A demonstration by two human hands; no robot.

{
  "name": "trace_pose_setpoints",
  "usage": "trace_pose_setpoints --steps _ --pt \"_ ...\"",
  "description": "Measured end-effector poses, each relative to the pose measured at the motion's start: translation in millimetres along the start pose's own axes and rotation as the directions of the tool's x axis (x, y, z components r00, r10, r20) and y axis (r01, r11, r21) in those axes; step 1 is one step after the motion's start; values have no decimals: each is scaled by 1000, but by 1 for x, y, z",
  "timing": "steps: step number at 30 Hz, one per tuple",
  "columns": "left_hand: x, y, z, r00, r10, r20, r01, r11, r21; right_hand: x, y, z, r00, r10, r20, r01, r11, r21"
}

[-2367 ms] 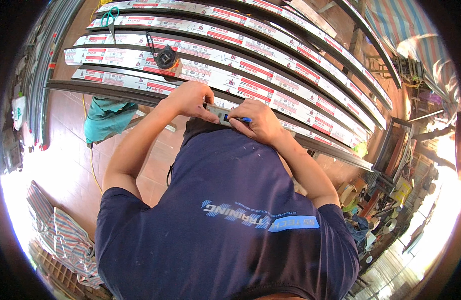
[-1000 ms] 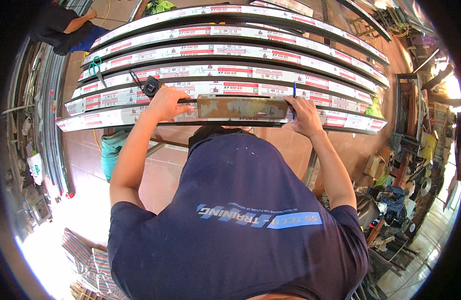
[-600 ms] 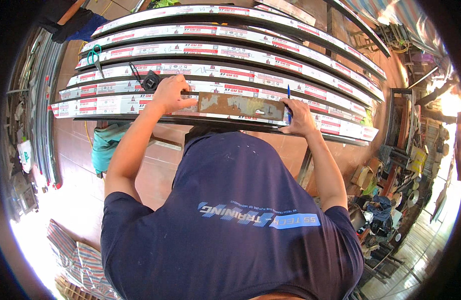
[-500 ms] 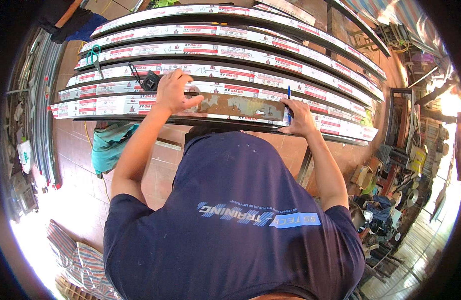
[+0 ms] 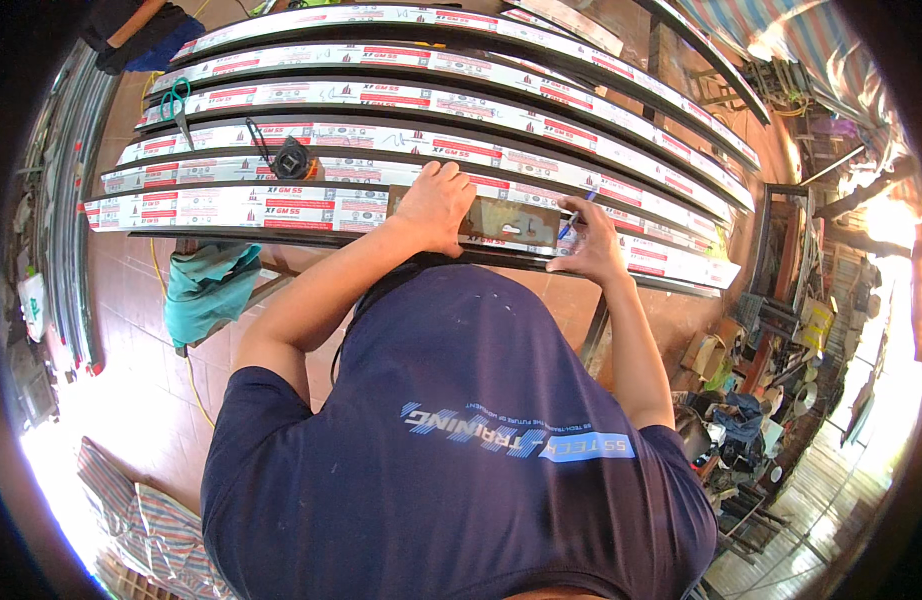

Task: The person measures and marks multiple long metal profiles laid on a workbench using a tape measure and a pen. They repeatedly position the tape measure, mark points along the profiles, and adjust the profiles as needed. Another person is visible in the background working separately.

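A flat metal plate (image 5: 509,222) with cut-out slots lies along the nearest of several long bars wrapped in white and red printed film (image 5: 211,207). My left hand (image 5: 436,210) is closed over the plate's left part, its fingers across the top and thumb toward the near edge. At the plate's right end, my right hand (image 5: 595,245) holds a slim blue pen (image 5: 571,222) between its fingers, thumb near the bar's front edge. Part of the plate is hidden under my left hand.
On the bars to the left lie a black tape measure (image 5: 292,158) and green-handled scissors (image 5: 179,105). A teal cloth (image 5: 211,285) hangs below the near bar. Dark metal profiles (image 5: 69,210) stretch along the far left; cluttered tools and boxes (image 5: 741,420) fill the right side.
My left hand has moved right and come down over the plate. My right hand has turned slightly, and the pen has gone from upright to slanted. The view has shifted a little.
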State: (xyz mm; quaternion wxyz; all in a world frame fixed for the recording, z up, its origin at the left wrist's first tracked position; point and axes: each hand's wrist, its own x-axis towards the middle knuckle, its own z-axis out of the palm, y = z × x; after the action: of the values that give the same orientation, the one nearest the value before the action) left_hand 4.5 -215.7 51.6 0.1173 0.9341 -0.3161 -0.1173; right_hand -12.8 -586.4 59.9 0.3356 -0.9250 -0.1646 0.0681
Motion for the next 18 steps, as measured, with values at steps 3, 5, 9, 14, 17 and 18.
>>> trace_pose_setpoints --steps 3,5,9,14,17,18 --pt "2 0 3 999 8 -39 -9 1000 -16 -9 -8 13 965 98 -243 -65 988 143" --pt "2 0 5 998 0 -62 -1 1000 -14 -18 -15 19 932 92 -350 -54 992 118" --pt "1 -2 10 992 3 -130 -10 999 -51 -18 -38 53 948 218 -231 6 714 700" --pt "1 -4 15 985 20 -169 -27 999 -39 -14 -53 74 940 314 -130 -193 807 558" --pt "1 -3 17 987 20 -161 -27 999 -45 -12 -52 81 923 368 -116 -252 804 539" --pt "1 -3 17 988 18 -156 -25 999 -48 -12 -51 81 939 305 -159 -189 844 501"
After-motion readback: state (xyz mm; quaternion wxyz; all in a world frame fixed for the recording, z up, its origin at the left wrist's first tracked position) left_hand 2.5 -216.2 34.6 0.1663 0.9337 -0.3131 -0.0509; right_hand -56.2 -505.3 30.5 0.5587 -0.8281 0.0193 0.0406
